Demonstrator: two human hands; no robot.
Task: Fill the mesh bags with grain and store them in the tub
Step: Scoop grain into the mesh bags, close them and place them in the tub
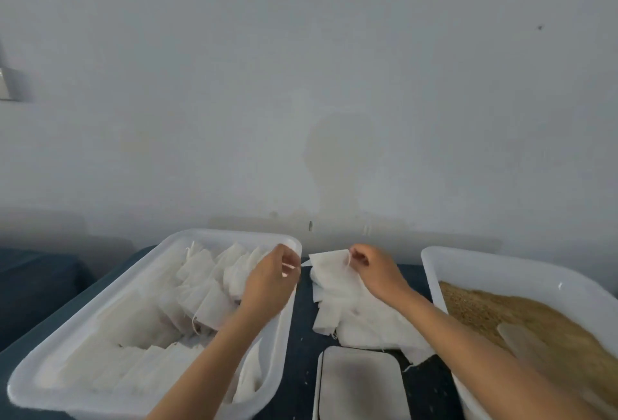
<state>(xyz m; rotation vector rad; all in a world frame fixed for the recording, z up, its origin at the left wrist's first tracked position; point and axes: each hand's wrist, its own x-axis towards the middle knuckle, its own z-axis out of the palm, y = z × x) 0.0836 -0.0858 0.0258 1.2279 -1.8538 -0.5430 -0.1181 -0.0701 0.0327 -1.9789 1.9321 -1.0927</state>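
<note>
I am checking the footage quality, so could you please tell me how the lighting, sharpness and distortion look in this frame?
Head view: light is soft and even, with a faint head-shaped shadow on the wall; the whole picture is slightly soft, so the mesh bag between the left hand and right hand shows no weave; wide-angle bending curves the left tub; a small glare spot sits on the grain tub.

My only feed: head camera, aimed forward and slightly down, close over the tabletop (424, 383); wall (301, 68) fills the upper frame.
</note>
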